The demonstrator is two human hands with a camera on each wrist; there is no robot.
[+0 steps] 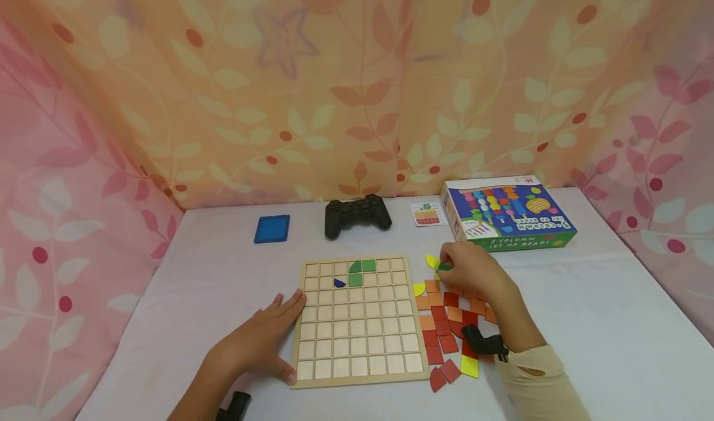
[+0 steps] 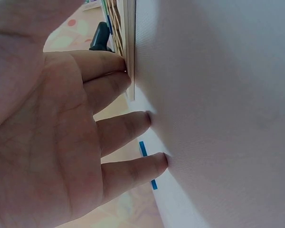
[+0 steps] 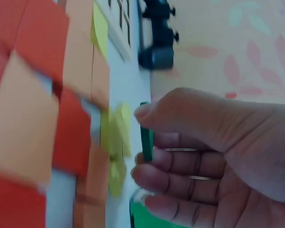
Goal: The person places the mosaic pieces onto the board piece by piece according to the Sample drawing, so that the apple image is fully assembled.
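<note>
A wooden grid board (image 1: pixel 359 328) lies on the white table. On its upper cells sit two green squares (image 1: pixel 369 265), a rounded green piece (image 1: pixel 356 267) and a small dark blue piece (image 1: pixel 339 283). My left hand (image 1: pixel 245 340) rests at the board's left side, fingers extended; in the left wrist view two fingertips (image 2: pixel 121 78) touch the board's edge. My right hand (image 1: pixel 474 272) pinches a thin green tile (image 3: pixel 146 135) between thumb and fingers, above the loose pieces right of the board. Yellow pieces (image 3: pixel 115 137) lie close by.
Several red (image 1: pixel 439 313) and orange tiles (image 1: pixel 426 322) are spread right of the board. Behind stand a black game controller (image 1: pixel 357 215), a blue square tray (image 1: pixel 272 229), a small pattern card (image 1: pixel 428 214) and a toy box (image 1: pixel 510 213). A patterned curtain (image 1: pixel 357 86) borders the table.
</note>
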